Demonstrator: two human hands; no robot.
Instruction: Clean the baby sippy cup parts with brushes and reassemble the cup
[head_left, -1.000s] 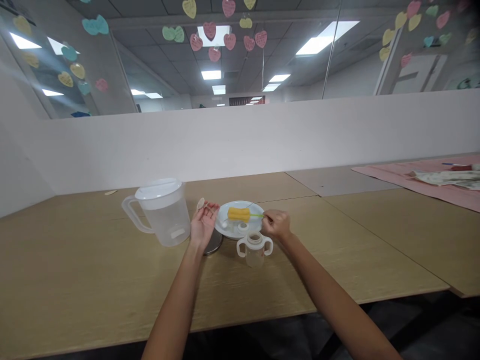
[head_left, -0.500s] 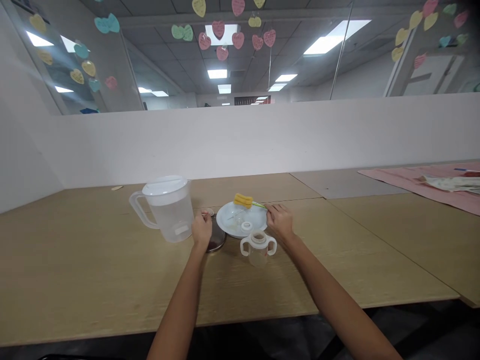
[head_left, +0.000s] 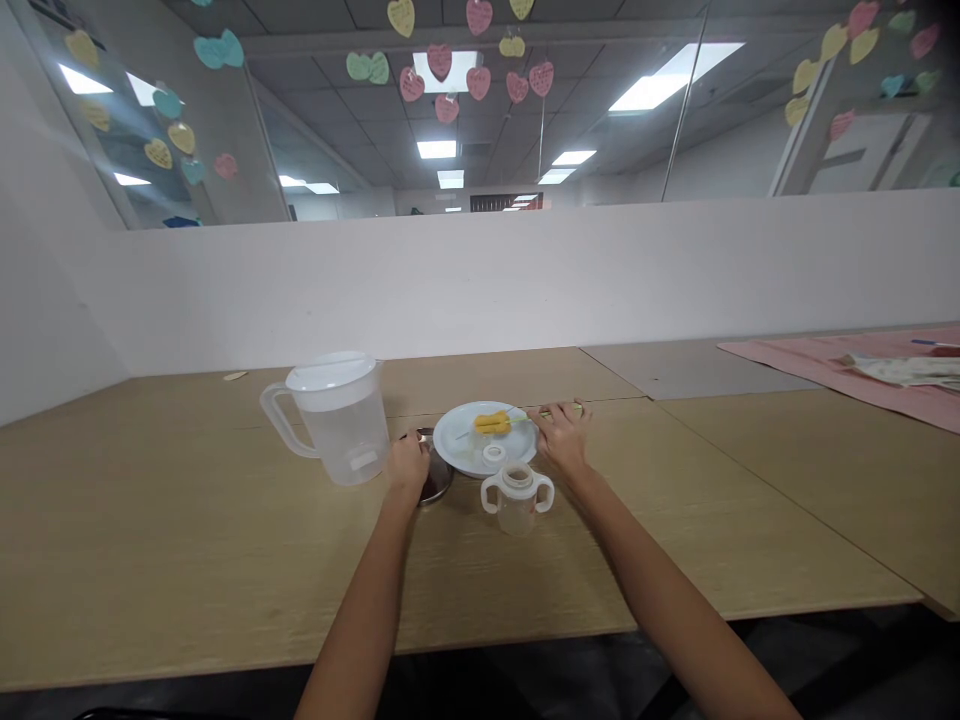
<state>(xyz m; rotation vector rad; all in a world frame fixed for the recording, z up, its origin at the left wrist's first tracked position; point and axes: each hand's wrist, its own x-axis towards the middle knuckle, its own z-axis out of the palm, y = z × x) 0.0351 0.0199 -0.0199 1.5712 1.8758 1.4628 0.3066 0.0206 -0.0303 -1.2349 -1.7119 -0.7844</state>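
My right hand [head_left: 561,440] grips the thin, light-coloured handle of a sponge brush, whose end sticks out past the fingers. Its yellow sponge head [head_left: 493,424] is over the inside of a white bowl [head_left: 450,440]. A white ring-shaped bottle collar [head_left: 494,455] and some clear pieces lie in that bowl. In front stands a clear baby bottle [head_left: 517,495] with two white handles and an uncapped top. My left hand [head_left: 408,465] is closed above a dark round dish [head_left: 437,482] with a metallic rim; what its fingers hold, if anything, is hidden.
A clear lidded pitcher [head_left: 337,425] stands just left of my left hand. Far right, a pink cloth [head_left: 810,350] carries white items and a pen. A small flat piece [head_left: 235,376] lies at the back left of the wooden table [head_left: 187,540], before a white wall.
The yellow sponge head has moved down and slightly right, over the bowl's inside. More handle now shows beyond my right fingers. The pale piece at my left fingertips no longer shows.
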